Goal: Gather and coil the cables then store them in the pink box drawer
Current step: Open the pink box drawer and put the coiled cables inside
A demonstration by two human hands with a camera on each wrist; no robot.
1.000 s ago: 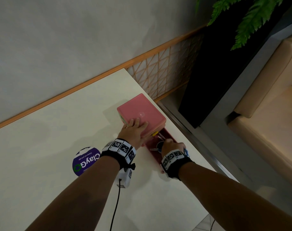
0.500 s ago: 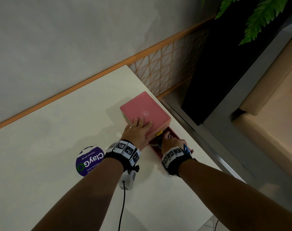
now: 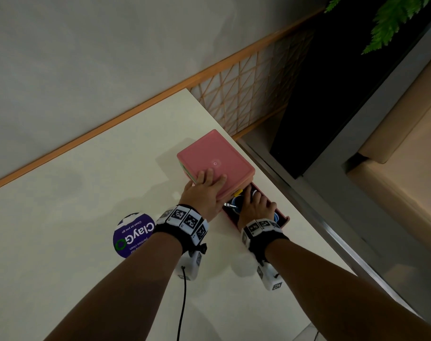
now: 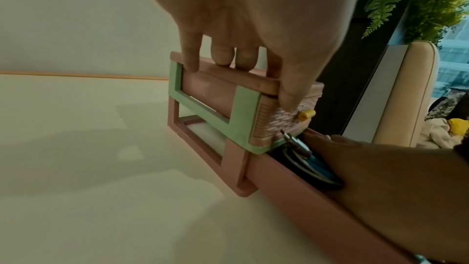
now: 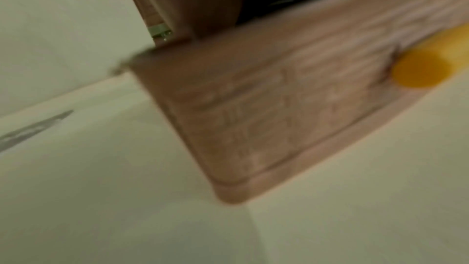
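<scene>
Most of the cables (image 3: pixel 236 204) sit hidden under my right hand (image 3: pixel 255 207), which reaches into the open drawer (image 4: pixel 299 186); I cannot tell how its fingers lie, and the right wrist view is blurred. The pink box (image 3: pixel 215 163) stands near the tabletop's (image 3: pixel 86 205) right edge, with green trim and a yellow knob (image 4: pixel 306 115). My left hand (image 3: pixel 204 190) lies flat and wide on its lid, as a second ago; the right hand has gone deeper.

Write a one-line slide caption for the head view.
Left hand steadies the pink box while right hand presses cables into its open drawer.
</scene>
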